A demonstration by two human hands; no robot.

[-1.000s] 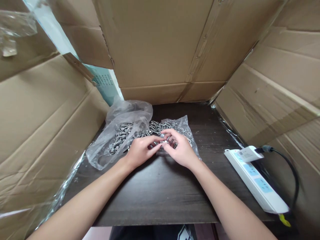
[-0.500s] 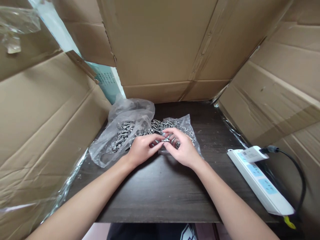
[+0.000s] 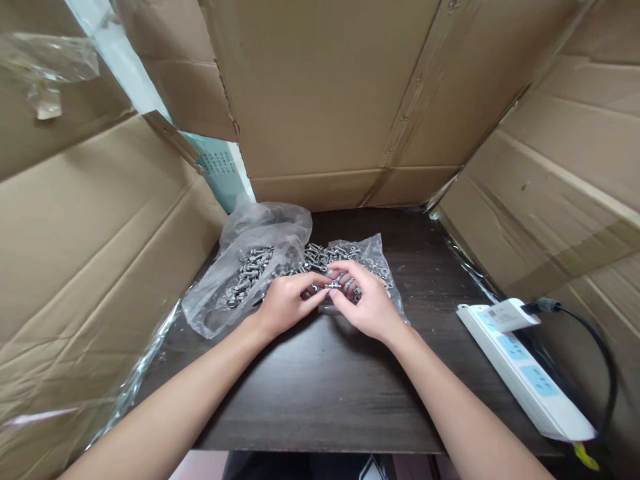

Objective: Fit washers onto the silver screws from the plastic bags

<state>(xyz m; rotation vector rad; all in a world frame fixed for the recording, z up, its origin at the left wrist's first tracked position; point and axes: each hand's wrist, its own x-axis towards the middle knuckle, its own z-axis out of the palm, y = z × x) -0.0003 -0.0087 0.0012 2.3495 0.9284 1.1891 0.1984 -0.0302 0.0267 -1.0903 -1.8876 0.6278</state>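
Observation:
A small metal bolt point(image 3: 333, 286) sits between the fingertips of both hands, just above the near edge of the loose hardware. My left hand point(image 3: 285, 301) pinches its left end with thumb and fingers. On the other side, my right hand point(image 3: 369, 300) closes its thumb and fingers round the right end; whether a nut or washer is on it is too small to tell. Behind the left hand lies a heap of metal bolts point(image 3: 253, 265) in a crumpled clear plastic bag point(image 3: 267, 217). More bolts and washers lie on a flatter plastic bag point(image 3: 371, 248) behind the right hand.
Cardboard panels point(image 3: 330, 87) wall in the dark wooden table point(image 3: 315, 400) at the back and both sides. A white power strip point(image 3: 530, 377) with a plugged-in black cable point(image 3: 597, 333) lies at the right. The table's front edge runs below my forearms.
The whole view has shifted slightly downward as the head moved. Both hands stay together at the bolt, with only slight finger movement.

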